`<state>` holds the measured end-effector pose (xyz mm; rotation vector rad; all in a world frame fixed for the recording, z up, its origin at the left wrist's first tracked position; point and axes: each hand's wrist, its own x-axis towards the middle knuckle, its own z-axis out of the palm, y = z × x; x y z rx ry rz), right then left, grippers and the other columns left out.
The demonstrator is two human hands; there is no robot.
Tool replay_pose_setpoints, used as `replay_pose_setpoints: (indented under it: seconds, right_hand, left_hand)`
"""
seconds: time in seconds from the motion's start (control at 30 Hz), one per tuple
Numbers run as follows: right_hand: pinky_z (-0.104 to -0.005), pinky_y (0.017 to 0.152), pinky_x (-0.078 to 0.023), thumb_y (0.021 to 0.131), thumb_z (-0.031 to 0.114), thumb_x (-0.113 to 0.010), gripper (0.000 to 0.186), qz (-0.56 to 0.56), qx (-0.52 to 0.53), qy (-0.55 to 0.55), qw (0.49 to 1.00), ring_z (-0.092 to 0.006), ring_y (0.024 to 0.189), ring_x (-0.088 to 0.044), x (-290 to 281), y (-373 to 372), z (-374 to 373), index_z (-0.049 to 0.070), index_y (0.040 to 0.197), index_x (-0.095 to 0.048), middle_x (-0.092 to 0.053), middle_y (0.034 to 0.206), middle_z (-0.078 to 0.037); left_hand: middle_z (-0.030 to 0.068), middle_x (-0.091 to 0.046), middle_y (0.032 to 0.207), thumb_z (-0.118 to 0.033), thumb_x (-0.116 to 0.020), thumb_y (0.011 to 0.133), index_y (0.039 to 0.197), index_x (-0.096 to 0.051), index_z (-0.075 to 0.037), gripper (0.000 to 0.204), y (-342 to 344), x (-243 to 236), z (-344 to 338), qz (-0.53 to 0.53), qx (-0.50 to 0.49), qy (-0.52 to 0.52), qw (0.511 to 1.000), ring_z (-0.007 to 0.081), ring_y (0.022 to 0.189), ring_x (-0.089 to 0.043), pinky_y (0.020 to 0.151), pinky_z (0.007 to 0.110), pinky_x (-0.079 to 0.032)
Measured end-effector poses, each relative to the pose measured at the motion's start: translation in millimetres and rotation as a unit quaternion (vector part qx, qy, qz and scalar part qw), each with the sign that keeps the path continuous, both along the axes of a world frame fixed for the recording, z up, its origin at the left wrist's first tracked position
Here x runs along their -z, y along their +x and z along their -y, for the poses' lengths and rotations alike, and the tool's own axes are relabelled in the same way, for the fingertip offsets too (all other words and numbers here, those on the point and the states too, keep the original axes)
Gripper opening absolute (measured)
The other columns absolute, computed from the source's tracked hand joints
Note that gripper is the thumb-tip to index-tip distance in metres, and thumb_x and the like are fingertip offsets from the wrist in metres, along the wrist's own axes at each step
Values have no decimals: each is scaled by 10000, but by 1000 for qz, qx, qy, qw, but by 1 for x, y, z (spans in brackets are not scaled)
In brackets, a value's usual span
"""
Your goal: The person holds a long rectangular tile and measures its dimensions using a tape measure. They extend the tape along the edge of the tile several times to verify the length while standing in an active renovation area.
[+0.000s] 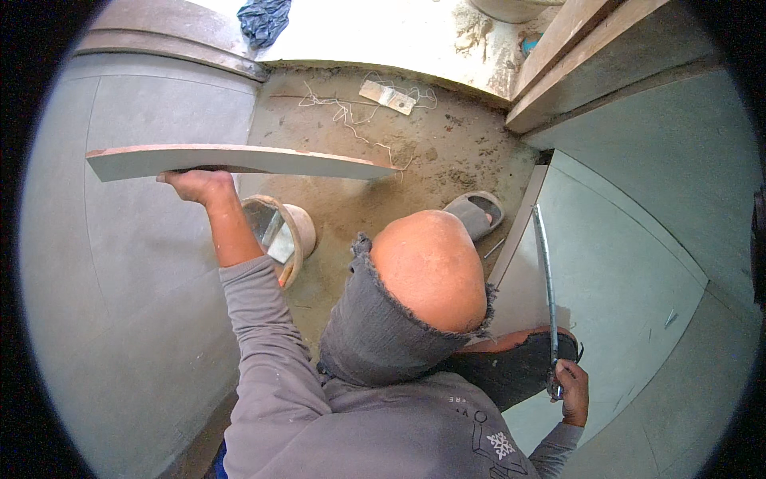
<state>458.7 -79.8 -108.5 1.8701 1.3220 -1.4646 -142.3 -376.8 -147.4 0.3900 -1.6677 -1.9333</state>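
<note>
The strip [271, 162] is at 10 o'clock, long axis 9-to-3, mostly toward 3 from the left hand [201, 186] gripping its near edge. The right hand [573, 391], farther, at 4 o'clock, clasps a bar [548, 279] pointing to 12.

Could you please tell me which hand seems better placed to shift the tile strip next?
Probably the left hand: it holds the tile strip, while the right hand, well away from it, grips a long thin metal tool.
</note>
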Motion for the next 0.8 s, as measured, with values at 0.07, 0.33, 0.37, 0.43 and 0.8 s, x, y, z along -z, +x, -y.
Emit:
replay_pose_setpoints:
  seconds: [0.07, 0.33, 0.37, 0.43, 0.8]
  right_hand:
    - [-250, 495, -384, 840, 280, -670, 292, -9, -3, 6, 1000, -88, 609, -511, 3, 4, 1, 17, 965, -657, -581, 716, -1]
    - [-256, 495, -393, 835, 295, -680, 300, -23, -12, 18, 999, -87, 618, -511, 8, 12, 4, 22, 957, -665, -585, 725, 1]
    - [-257, 491, -396, 835, 296, -680, 300, -25, -8, 18, 999, -87, 618, -510, 8, 12, 5, 22, 957, -667, -587, 725, 1]
    - [-254, 477, -399, 834, 294, -682, 301, -38, -9, 21, 999, -83, 609, -509, 10, 15, 7, 21, 960, -668, -589, 723, 1]
    - [-256, 419, -426, 796, 300, -693, 308, -11, 7, 27, 1000, -90, 548, -531, 6, 7, 4, 47, 972, -690, -610, 719, -9]
  left_hand:
    - [200, -446, 1255, -462, -292, 981, 1272, -359, 80, 620, -4, 5, 12, -10, 4, -23, 1000, 308, 1195, -435, 1056, 447, -339]
    - [223, -479, 1176, -408, -381, 972, 1185, -408, 97, 548, 7, 4, 0, -26, -90, -65, 993, 292, 1086, -496, 969, 411, -402]
    - [225, -488, 1161, -408, -401, 970, 1172, -415, 100, 547, 8, 3, -5, -14, -110, -75, 991, 287, 1070, -503, 950, 400, -415]
    - [232, -486, 1149, -416, -430, 962, 1160, -420, 108, 560, 12, 5, -10, -10, -98, -115, 988, 277, 1062, -496, 919, 392, -422]
    - [102, -497, 880, -424, -459, 957, 939, -485, 39, 464, 58, -10, -28, -36, -14, -314, 949, 190, 760, -479, 672, 305, -443]
